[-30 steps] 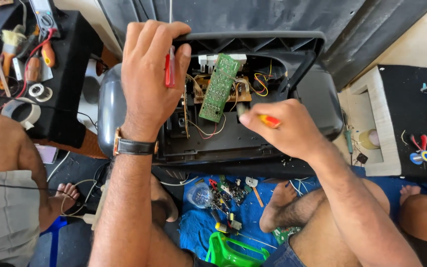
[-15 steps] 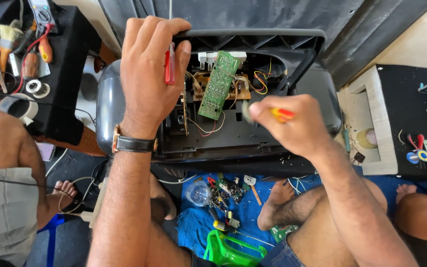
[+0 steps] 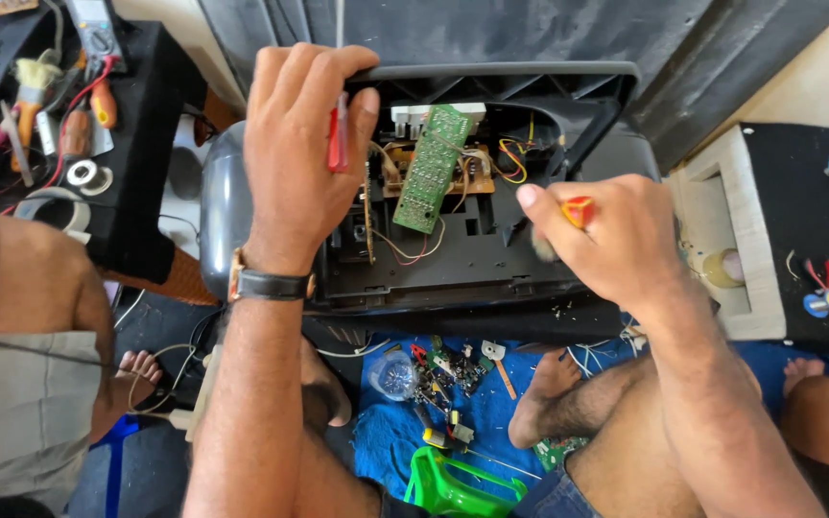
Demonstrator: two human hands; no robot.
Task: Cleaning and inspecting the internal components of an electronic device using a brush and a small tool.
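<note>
Here the left hand [image 3: 295,158] lay over the upper left rim of the opened black casing [image 3: 453,278], fingers curled over the edge and pinching a thin red-handled tool [image 3: 337,139] against it. A dark wristband [image 3: 271,284] sat on that wrist. The right hand [image 3: 616,235], at 3 o'clock from the casing's middle, was closed in a fist around a red and yellow screwdriver handle [image 3: 578,209]; its tip was blurred and hidden inside the casing.

Inside the casing a green circuit board [image 3: 431,168] stood tilted near the middle, with a brown board [image 3: 453,177] behind it and yellow and red wires [image 3: 513,158] at 2 o'clock from it. The left hand covered the casing's left inner part.

Below the casing, at 6 o'clock, a blue cloth [image 3: 462,412] on the floor carried small loose parts [image 3: 443,369] and a green plastic piece [image 3: 453,489]. The person's bare foot [image 3: 544,403] rested on the cloth. At 10 o'clock, a black box [image 3: 136,144] held tools, a solder roll [image 3: 82,175] and orange-handled screwdrivers [image 3: 100,104]. At 3 o'clock stood a white foam block [image 3: 731,240]. Another person's knee [image 3: 11,278] showed at 9 o'clock.
</note>
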